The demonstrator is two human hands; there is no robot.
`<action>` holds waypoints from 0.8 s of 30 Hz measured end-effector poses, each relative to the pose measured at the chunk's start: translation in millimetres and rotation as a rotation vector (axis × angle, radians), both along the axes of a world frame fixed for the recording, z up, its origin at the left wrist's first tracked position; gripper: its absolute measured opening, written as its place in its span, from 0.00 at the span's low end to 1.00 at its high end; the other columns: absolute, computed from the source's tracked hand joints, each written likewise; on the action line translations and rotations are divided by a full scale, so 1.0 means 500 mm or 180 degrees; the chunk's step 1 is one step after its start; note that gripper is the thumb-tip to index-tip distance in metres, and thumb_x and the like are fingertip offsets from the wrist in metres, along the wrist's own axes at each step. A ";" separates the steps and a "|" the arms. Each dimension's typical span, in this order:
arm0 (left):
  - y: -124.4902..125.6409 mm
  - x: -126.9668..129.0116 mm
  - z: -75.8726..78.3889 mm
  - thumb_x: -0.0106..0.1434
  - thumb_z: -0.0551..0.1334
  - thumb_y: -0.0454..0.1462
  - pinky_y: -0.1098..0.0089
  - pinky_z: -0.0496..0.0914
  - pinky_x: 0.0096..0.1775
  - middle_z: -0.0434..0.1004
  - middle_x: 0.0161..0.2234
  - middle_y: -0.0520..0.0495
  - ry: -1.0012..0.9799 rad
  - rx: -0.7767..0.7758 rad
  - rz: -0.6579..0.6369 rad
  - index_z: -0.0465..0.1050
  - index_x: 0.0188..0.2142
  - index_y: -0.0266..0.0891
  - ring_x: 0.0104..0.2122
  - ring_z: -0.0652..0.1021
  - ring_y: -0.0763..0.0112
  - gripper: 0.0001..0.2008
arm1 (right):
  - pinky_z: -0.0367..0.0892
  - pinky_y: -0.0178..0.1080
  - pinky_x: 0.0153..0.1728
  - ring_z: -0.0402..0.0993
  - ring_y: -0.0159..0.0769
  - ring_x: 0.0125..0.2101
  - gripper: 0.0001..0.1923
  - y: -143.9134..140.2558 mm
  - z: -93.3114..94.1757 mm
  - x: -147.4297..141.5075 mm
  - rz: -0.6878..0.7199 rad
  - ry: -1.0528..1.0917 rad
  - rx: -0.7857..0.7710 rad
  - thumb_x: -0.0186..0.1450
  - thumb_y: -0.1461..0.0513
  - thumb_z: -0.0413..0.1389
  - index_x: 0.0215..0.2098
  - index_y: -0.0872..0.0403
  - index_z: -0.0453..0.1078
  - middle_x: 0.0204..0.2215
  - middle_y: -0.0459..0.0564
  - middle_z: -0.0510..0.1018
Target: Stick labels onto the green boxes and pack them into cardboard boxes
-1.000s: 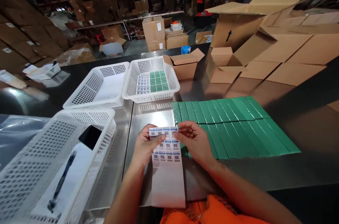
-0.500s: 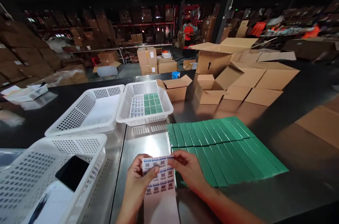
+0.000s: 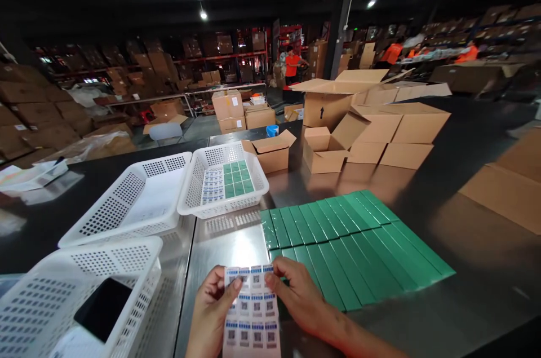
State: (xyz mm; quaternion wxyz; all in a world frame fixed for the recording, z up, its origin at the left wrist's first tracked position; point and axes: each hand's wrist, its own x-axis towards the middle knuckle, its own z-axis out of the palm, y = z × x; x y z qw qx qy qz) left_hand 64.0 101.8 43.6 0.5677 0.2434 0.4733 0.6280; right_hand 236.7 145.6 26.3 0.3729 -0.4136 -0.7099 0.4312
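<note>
My left hand (image 3: pixel 210 308) holds a sheet of small QR-code stickers (image 3: pixel 252 313) by its left edge, thumb on the face. My right hand (image 3: pixel 298 294) pinches the sheet's top right corner with thumb and forefinger. The sheet hangs over the near edge of a steel table (image 3: pixel 236 245). Just right of my hands lie two rows of flat green boxes (image 3: pixel 350 245), side by side on the table.
Three white perforated baskets stand to the left: a near one (image 3: pixel 84 290) holding a black phone (image 3: pixel 102 308), a middle one (image 3: pixel 127 200), and a far one (image 3: pixel 222 180) with green boxes and sticker sheets. Open cardboard cartons (image 3: pixel 329 149) sit behind. People in orange work far off.
The view has tilted upward, so my hands and the sticker sheet now sit lower in the picture. The grip on the sheet looks the same.
</note>
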 end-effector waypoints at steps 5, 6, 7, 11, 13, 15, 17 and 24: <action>-0.001 -0.001 0.003 0.44 0.79 0.44 0.76 0.68 0.25 0.76 0.21 0.51 0.0040 0.0000 -0.0006 0.69 0.25 0.37 0.20 0.73 0.74 0.22 | 0.53 0.36 0.28 0.58 0.32 0.26 0.31 0.005 -0.002 -0.001 0.0108 0.0207 -0.0393 0.66 0.37 0.50 0.23 0.54 0.62 0.23 0.44 0.64; -0.001 -0.002 0.003 0.44 0.79 0.44 0.76 0.68 0.25 0.76 0.21 0.51 0.0037 0.0001 -0.0008 0.68 0.25 0.37 0.20 0.73 0.74 0.22 | 0.53 0.36 0.28 0.58 0.31 0.26 0.31 0.005 -0.003 -0.001 0.0132 0.0278 -0.0492 0.65 0.37 0.51 0.23 0.54 0.63 0.23 0.44 0.64; -0.001 -0.002 0.004 0.44 0.79 0.44 0.76 0.68 0.25 0.76 0.21 0.51 0.0028 0.0011 -0.0009 0.68 0.25 0.37 0.20 0.73 0.74 0.22 | 0.53 0.36 0.28 0.59 0.31 0.26 0.31 0.005 -0.004 -0.001 0.0153 0.0352 -0.0590 0.64 0.37 0.53 0.23 0.55 0.64 0.23 0.44 0.65; 0.001 -0.004 0.007 0.44 0.79 0.44 0.76 0.68 0.25 0.75 0.20 0.52 -0.0029 0.0053 -0.0017 0.68 0.24 0.37 0.20 0.73 0.74 0.22 | 0.55 0.35 0.27 0.60 0.31 0.27 0.31 0.007 -0.008 -0.004 0.0220 0.0579 -0.0760 0.63 0.37 0.56 0.23 0.56 0.67 0.23 0.45 0.65; 0.003 -0.005 0.008 0.44 0.79 0.44 0.76 0.68 0.25 0.76 0.21 0.51 -0.0027 0.0063 -0.0015 0.69 0.25 0.37 0.21 0.73 0.74 0.22 | 0.58 0.35 0.29 0.62 0.32 0.28 0.29 0.011 -0.014 -0.005 0.0214 0.0645 -0.0666 0.63 0.39 0.58 0.24 0.56 0.70 0.25 0.46 0.67; 0.005 -0.006 0.006 0.44 0.79 0.45 0.76 0.68 0.26 0.76 0.22 0.50 -0.0046 0.0054 -0.0008 0.70 0.25 0.37 0.21 0.74 0.73 0.22 | 0.63 0.37 0.32 0.67 0.34 0.32 0.25 0.017 -0.024 -0.007 0.0186 0.0880 -0.0736 0.60 0.41 0.62 0.32 0.56 0.76 0.32 0.49 0.71; 0.009 -0.006 0.000 0.44 0.79 0.45 0.75 0.68 0.26 0.76 0.21 0.51 -0.0137 0.0010 -0.0026 0.70 0.26 0.38 0.20 0.74 0.73 0.22 | 0.67 0.39 0.36 0.70 0.37 0.36 0.29 0.024 -0.035 -0.010 0.0121 0.1278 -0.1081 0.53 0.44 0.69 0.44 0.53 0.77 0.37 0.50 0.73; 0.024 -0.005 -0.029 0.40 0.80 0.46 0.73 0.67 0.25 0.74 0.19 0.52 -0.0375 0.0019 -0.0129 0.68 0.24 0.38 0.19 0.73 0.72 0.24 | 0.66 0.38 0.35 0.69 0.32 0.29 0.37 0.009 -0.030 -0.010 0.0142 0.1483 -0.1573 0.48 0.48 0.73 0.52 0.52 0.73 0.26 0.41 0.69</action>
